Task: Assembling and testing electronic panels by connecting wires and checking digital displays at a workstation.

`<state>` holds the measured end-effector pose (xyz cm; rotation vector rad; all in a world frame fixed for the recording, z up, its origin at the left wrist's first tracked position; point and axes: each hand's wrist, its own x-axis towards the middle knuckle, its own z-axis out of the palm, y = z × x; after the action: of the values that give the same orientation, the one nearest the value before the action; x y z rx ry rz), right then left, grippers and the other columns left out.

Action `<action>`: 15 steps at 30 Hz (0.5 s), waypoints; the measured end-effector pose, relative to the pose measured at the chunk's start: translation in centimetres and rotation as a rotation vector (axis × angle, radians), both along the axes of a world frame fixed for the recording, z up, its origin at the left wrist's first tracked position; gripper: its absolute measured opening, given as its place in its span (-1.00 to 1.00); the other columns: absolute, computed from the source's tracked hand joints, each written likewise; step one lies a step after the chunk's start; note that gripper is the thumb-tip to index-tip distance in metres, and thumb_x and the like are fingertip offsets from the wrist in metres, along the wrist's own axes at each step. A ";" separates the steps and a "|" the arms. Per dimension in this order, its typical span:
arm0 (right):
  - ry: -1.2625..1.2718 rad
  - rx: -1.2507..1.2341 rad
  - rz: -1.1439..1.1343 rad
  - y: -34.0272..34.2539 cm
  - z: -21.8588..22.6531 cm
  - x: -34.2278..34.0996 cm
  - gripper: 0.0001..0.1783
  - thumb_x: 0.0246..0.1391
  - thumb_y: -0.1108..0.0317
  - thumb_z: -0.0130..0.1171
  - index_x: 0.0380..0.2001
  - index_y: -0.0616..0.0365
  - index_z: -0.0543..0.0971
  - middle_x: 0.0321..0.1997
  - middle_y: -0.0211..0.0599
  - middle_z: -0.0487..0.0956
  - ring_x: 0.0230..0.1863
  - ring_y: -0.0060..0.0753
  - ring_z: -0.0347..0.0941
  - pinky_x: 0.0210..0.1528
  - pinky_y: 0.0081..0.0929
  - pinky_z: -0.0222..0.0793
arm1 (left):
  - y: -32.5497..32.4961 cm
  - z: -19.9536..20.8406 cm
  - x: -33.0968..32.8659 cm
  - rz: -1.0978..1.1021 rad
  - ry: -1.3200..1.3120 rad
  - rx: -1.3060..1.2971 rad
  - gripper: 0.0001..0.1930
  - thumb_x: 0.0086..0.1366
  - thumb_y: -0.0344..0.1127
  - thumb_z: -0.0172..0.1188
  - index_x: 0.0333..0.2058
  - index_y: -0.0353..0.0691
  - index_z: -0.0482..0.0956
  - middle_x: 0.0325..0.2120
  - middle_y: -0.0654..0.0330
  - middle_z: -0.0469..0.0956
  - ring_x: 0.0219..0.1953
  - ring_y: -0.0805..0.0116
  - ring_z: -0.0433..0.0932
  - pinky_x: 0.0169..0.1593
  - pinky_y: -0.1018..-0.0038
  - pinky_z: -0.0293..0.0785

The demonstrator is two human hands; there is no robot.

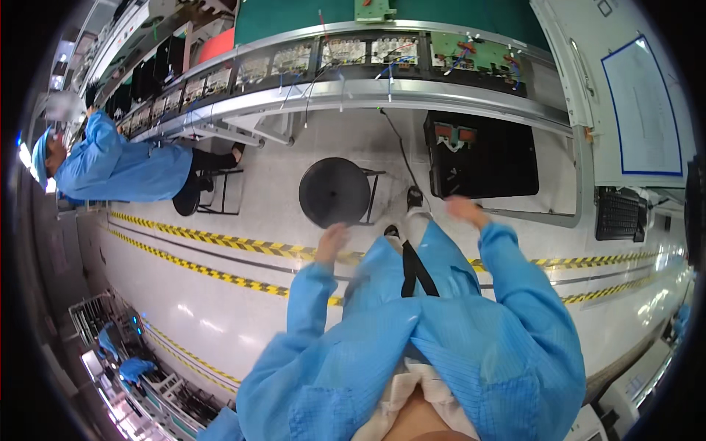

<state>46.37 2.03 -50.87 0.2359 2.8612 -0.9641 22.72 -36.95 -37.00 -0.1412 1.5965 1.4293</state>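
My left hand [334, 242] hangs just below a round black stool [334, 191], apart from it as far as I can see. My right hand [467, 212] is out in front of me, near the lower edge of a black case [489, 158] on the floor. Motion smears the fingers of both hands, and nothing shows in either. Blue sleeves cover both my arms. On the case lies a small item with red and pale parts [454, 137]. A dark cable [401, 143] trails down from the bench toward my shoe [415, 197].
Ahead runs a metal-railed line [353, 90] bearing circuit boards [371, 51] with loose wires. A co-worker in blue [121, 165] sits at its left. A white cabinet [596, 110] stands right, with a keyboard [621, 213] below. Yellow-black tape [209, 235] marks the floor.
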 end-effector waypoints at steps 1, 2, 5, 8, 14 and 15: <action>-0.200 -0.823 -0.414 -3.0 -0.2 6.2 -0.74 0.05 0.22 0.00 -0.34 0.18 0.54 -0.34 -0.15 0.54 -0.33 -0.25 0.44 -0.26 -0.31 0.34 | 3.9 -0.1 -1.4 -0.002 0.034 0.068 -0.70 0.26 -0.31 0.02 -0.05 -0.26 0.40 -0.25 0.17 0.52 -0.29 0.41 0.50 -0.28 0.60 0.41; -0.345 -0.753 -0.458 -4.7 -0.1 10.1 -0.66 0.07 0.16 -0.02 -0.26 0.20 0.53 -0.30 -0.07 0.55 -0.30 -0.16 0.47 -0.23 -0.30 0.34 | 6.8 -2.5 -3.1 0.021 0.026 0.166 -0.70 0.26 -0.33 0.02 -0.06 -0.30 0.40 -0.24 0.16 0.52 -0.31 0.42 0.51 -0.28 0.60 0.40; -0.255 -0.227 -0.503 -10.0 -0.5 24.2 -0.66 0.09 0.18 -0.13 -0.30 0.16 0.54 -0.33 -0.09 0.55 -0.26 -0.04 0.45 -0.17 -0.20 0.33 | 17.9 -9.8 -8.2 0.195 0.193 0.122 -0.70 0.27 -0.31 0.00 -0.06 -0.29 0.41 -0.23 0.15 0.52 -0.26 0.45 0.49 -0.30 0.61 0.39; -0.805 -0.091 -0.262 -13.4 1.8 31.8 -0.78 -0.01 0.29 -0.07 -0.40 0.10 0.54 -0.38 -0.11 0.53 -0.29 -0.08 0.45 -0.26 -0.17 0.32 | 24.4 -17.7 -15.1 0.496 0.340 0.140 -0.68 0.25 -0.36 0.02 -0.01 -0.23 0.39 -0.14 0.15 0.48 -0.15 0.37 0.48 -0.21 0.54 0.36; -0.697 -1.038 -0.755 -15.8 7.5 39.7 -0.74 0.08 0.43 -0.14 -0.18 0.19 0.44 -0.29 -0.21 0.57 -0.30 -0.36 0.52 -0.43 -0.44 0.44 | 33.8 -22.5 -17.2 0.762 0.421 0.019 -0.69 0.17 -0.50 0.06 -0.08 -0.32 0.42 -0.28 0.11 0.51 -0.26 0.33 0.49 -0.23 0.48 0.41; -0.814 -1.002 -0.866 -15.3 9.1 37.1 -0.73 0.11 0.39 -0.17 -0.15 0.16 0.43 -0.27 -0.20 0.57 -0.30 -0.35 0.52 -0.42 -0.41 0.42 | 34.2 -22.7 -17.5 0.876 0.386 0.048 -0.72 0.17 -0.49 0.05 -0.10 -0.32 0.44 -0.31 0.10 0.52 -0.27 0.33 0.49 -0.24 0.48 0.41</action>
<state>83.44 -13.29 -41.80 1.3692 1.2691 -1.7180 5.27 -2.78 -59.68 -0.6275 1.9128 2.2626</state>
